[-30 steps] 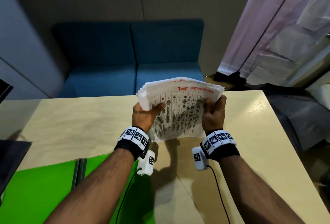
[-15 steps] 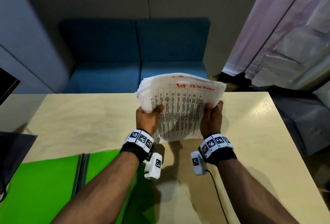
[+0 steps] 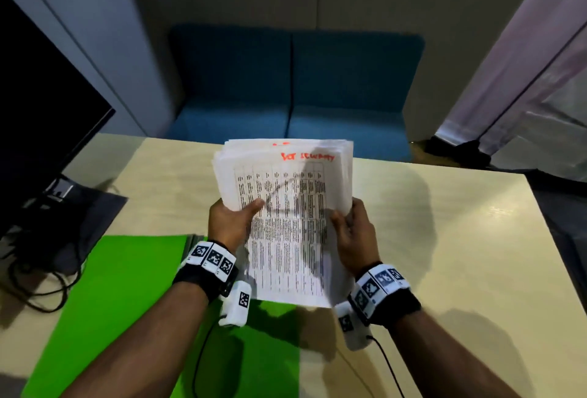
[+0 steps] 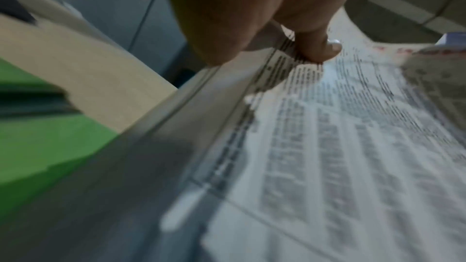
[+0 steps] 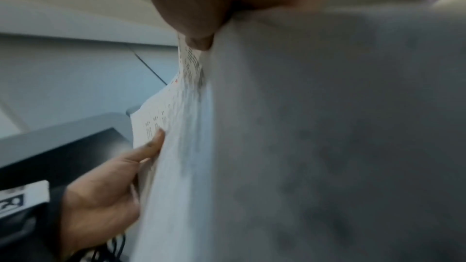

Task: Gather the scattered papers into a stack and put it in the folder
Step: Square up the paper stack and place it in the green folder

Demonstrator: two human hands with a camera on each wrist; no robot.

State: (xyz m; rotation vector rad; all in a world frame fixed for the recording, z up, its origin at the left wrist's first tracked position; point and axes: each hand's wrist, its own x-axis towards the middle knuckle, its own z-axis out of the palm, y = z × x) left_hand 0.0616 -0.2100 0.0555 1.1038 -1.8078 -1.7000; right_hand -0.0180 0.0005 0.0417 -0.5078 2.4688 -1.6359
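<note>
I hold a stack of printed papers point(image 3: 287, 207) up off the table with both hands; its top sheet carries a table of text and red handwriting. My left hand point(image 3: 230, 223) grips the stack's left edge, thumb on top. My right hand point(image 3: 352, 232) grips the right edge. The left wrist view shows my thumb pressed on the papers point(image 4: 340, 146) above the open green folder point(image 4: 37, 142). From the right wrist, the stack point(image 5: 302, 146) fills the frame, with my left hand point(image 5: 108, 190) on its far edge. The green folder point(image 3: 127, 302) lies open on the table, below and left of the stack.
The beige table point(image 3: 444, 238) extends to the right. A black monitor point(image 3: 38, 118) with its stand and cables point(image 3: 41, 270) sits at the left. A blue sofa point(image 3: 292, 89) stands behind the table. A curtain point(image 3: 524, 64) hangs at the right.
Both hands have carried the stack toward me and to the left, so that its lower edge now hangs over the green folder's right part. The view has turned left, showing the monitor.
</note>
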